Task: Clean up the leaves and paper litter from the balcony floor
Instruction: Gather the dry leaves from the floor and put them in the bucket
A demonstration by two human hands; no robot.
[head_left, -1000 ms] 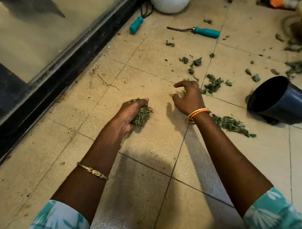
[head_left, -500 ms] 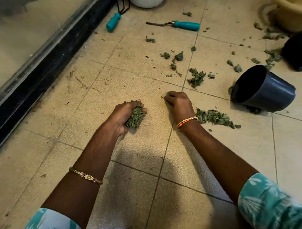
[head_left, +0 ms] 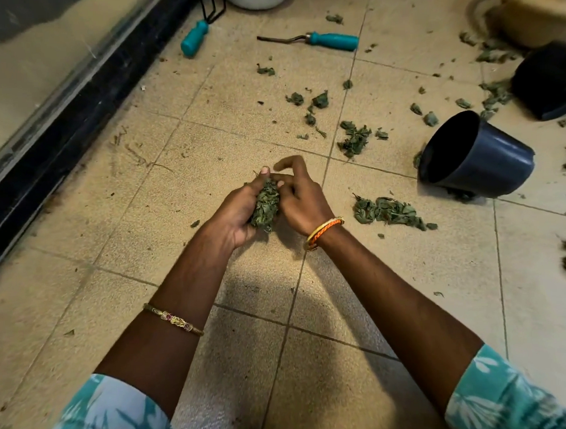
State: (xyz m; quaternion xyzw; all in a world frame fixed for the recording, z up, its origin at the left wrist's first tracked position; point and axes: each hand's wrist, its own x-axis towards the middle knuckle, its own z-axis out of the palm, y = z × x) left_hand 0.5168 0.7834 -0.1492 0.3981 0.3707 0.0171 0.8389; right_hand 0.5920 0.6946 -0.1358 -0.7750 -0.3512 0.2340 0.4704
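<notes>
Two hands closing on one clump of dried green leaves above a beige tiled balcony floor (head_left: 178, 192).

Item: left hand (head_left: 240, 212), cupped palm inward, fingers curling round the clump of crumpled dried green leaves (head_left: 266, 204), thumb lying along its top. Right hand (head_left: 302, 199) is meeting it from the other side, fingertips pressing into the clump, index finger lifting clear and bent; whether it is pinching a piece cannot be told. Both forearms are reaching forward, wrists nearly touching. Loose leaves are lying in a pile (head_left: 387, 210) just right of the right wrist, a smaller heap (head_left: 354, 139) sitting farther ahead. A dark blue plastic pot (head_left: 478, 162) is lying tipped on its side, mouth facing the hands. Two teal-handled garden tools (head_left: 331, 40) are lying beyond.
</notes>
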